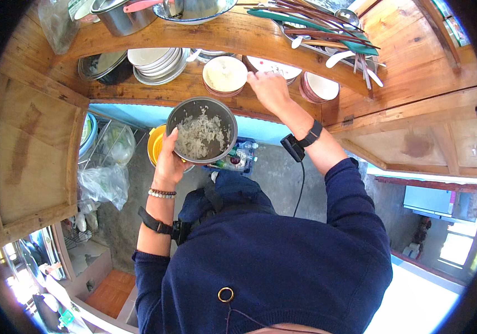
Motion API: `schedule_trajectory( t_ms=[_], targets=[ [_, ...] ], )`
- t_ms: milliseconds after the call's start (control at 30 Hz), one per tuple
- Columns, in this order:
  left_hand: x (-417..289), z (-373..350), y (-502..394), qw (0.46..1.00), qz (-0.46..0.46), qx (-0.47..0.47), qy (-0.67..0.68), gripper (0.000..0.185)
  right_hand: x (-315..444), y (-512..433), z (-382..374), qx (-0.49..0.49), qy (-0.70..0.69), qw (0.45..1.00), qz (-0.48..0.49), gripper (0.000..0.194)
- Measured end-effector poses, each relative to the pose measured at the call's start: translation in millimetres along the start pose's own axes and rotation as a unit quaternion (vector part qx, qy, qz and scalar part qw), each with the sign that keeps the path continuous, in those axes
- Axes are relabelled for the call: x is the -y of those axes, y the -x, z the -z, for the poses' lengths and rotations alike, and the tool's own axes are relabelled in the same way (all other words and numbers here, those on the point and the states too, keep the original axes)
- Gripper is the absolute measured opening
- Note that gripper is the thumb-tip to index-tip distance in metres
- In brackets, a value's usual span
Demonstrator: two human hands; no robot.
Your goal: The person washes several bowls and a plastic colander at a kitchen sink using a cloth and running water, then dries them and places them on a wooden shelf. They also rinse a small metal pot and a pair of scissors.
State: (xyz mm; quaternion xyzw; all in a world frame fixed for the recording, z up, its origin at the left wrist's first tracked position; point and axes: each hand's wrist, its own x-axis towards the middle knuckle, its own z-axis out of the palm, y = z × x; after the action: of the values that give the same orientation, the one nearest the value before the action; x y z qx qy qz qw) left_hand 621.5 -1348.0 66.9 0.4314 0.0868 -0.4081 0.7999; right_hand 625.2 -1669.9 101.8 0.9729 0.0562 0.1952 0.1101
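My left hand [171, 160] grips a dark metal cooking pot [232, 140] by its side, thumb over the rim. Clumps of cooked white rice [203, 133] cover part of its bottom and cling to the wall. The pot is held in front of a wooden cabinet shelf. My right hand [270, 89] reaches onto that shelf, fingertips at the right rim of the top bowl in a stack of bowls [224, 75]. Whether the fingers pinch anything is hard to tell. Behind the hand lie white patterned plates [274, 67], partly hidden.
On the shelf stand stacked plates [153, 58], a dark pot [104, 67] and more bowls [321, 87]. The upper shelf [205, 31] carries chopsticks [322, 25] and spoons. Open cabinet doors [33, 154] flank both sides. A yellow bucket [153, 144] and a bottle crate [242, 156] are below.
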Motion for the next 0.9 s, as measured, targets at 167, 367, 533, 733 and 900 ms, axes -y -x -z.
schedule_trajectory(
  t_ms=[167,367,533,733,900],
  targets=[
    [3,1,1,0.999,-0.029,0.017,0.017,0.051,18,23,61,-0.031,-0.228,0.969,-0.095,0.013],
    [5,-30,13,0.98,-0.177,0.076,-0.037,0.074,74,39,79,0.142,-0.248,0.957,-0.041,0.019],
    [5,-46,33,0.963,-0.229,0.096,-0.108,0.077,98,44,91,0.113,-0.163,0.979,-0.044,0.027],
    [13,-32,40,0.982,-0.157,0.108,-0.018,0.064,119,42,107,0.092,-0.175,0.98,-0.01,0.034],
    [6,-12,53,0.983,-0.135,0.11,-0.066,0.079,120,47,98,0.07,-0.185,0.978,0.061,0.035]
  ],
)
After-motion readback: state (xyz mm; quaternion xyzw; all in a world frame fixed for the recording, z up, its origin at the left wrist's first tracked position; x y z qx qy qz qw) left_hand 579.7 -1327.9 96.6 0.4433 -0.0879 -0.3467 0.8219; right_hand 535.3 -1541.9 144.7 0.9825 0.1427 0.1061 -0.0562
